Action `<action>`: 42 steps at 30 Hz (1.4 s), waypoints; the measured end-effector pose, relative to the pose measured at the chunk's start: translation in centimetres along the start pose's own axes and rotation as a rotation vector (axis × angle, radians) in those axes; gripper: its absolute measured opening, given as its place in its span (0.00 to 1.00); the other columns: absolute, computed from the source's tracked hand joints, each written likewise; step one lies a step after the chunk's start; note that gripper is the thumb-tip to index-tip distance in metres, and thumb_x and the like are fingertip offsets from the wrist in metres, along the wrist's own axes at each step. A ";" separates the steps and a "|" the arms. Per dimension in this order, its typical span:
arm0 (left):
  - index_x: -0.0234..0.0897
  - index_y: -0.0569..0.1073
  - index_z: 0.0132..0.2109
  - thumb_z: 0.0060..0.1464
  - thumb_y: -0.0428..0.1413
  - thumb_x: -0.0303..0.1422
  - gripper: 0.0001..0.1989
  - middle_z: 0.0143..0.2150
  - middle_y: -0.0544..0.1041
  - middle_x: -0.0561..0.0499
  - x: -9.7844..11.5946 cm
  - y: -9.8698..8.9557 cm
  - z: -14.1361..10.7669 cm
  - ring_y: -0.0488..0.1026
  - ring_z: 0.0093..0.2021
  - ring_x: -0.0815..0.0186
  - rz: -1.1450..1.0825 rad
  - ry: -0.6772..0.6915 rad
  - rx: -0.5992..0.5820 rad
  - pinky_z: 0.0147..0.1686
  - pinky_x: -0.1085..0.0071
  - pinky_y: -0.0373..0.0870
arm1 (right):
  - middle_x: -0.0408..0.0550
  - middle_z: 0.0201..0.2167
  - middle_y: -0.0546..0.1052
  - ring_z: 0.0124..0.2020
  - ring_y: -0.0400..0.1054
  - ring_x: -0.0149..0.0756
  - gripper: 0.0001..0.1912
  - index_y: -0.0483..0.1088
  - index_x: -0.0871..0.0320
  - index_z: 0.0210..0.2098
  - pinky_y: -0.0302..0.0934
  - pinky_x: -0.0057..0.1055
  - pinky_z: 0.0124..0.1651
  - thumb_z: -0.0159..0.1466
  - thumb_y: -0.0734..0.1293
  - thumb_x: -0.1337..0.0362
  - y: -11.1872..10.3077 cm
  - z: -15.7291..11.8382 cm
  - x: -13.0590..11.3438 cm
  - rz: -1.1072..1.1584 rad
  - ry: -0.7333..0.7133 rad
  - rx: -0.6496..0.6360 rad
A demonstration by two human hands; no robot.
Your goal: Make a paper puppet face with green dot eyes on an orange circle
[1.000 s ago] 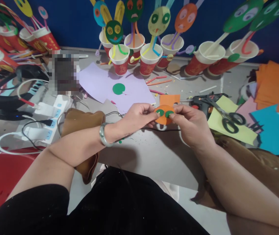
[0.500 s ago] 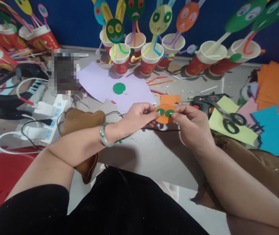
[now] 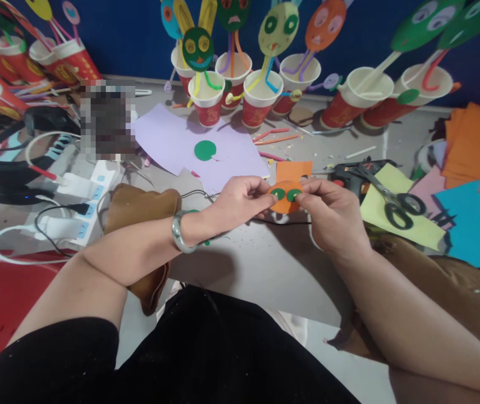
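Between my two hands is an orange paper oval with two green paper circles on it, side by side like eyes. My left hand pinches the oval's left edge, its thumb on the left green circle. From the right side my right hand grips the same oval, thumb tip at the right green circle. Fingers behind the paper are partly hidden. Just beyond the oval lies an orange paper piece. A loose green circle rests on a purple sheet.
Red paper cups holding paper faces on bent stems line the blue wall. Scissors lie on yellow paper at right, by a glue gun. Orange sheets and blue paper are farther right. A power strip with cables sits left.
The view has shifted very slightly. Both hands keep their hold on the orange oval, which appears a few pixels further right; nothing was taken up or let go.
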State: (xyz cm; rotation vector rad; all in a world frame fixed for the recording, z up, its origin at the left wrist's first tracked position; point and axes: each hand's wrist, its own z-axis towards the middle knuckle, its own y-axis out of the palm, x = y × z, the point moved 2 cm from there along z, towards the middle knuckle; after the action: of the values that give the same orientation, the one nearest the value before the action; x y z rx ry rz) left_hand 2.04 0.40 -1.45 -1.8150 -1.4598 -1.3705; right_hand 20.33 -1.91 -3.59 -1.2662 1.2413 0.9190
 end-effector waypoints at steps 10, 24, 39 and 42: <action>0.34 0.70 0.31 0.64 0.61 0.20 0.14 0.23 0.72 0.61 -0.1 0.0 0.1 0.72 0.23 0.79 -0.001 -0.006 -0.006 0.27 0.82 0.69 | 0.43 0.28 0.74 0.28 0.66 0.33 0.09 0.71 0.53 0.26 0.62 0.32 0.30 0.57 0.75 0.63 0.1 0.0 -0.1 0.014 0.003 0.017; 0.33 0.71 0.31 0.65 0.61 0.19 0.13 0.24 0.74 0.59 0.1 0.1 0.0 0.71 0.22 0.80 -0.005 -0.025 0.001 0.30 0.81 0.71 | 0.42 0.26 0.74 0.27 0.67 0.33 0.11 0.72 0.52 0.28 0.65 0.32 0.29 0.56 0.78 0.60 0.1 0.0 0.0 0.015 -0.018 -0.031; 0.33 0.72 0.33 0.66 0.60 0.22 0.11 0.24 0.76 0.58 -0.5 -0.3 0.2 0.73 0.23 0.78 -0.040 -0.031 0.005 0.28 0.81 0.69 | 0.43 0.25 0.75 0.27 0.69 0.35 0.10 0.73 0.52 0.28 0.66 0.35 0.31 0.57 0.78 0.59 0.2 0.1 0.1 0.025 -0.043 -0.033; 0.33 0.72 0.34 0.66 0.60 0.22 0.11 0.25 0.76 0.58 -0.6 -0.2 0.3 0.73 0.23 0.78 -0.044 -0.028 -0.005 0.28 0.81 0.70 | 0.42 0.24 0.74 0.26 0.69 0.34 0.12 0.72 0.52 0.28 0.66 0.34 0.30 0.58 0.78 0.58 0.2 0.1 0.1 0.021 -0.042 -0.039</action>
State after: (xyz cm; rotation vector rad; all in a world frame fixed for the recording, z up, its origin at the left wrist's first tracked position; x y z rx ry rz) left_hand 1.97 0.45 -2.15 -1.8222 -1.5207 -1.3756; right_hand 20.13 -1.82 -3.72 -1.2607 1.2102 0.9847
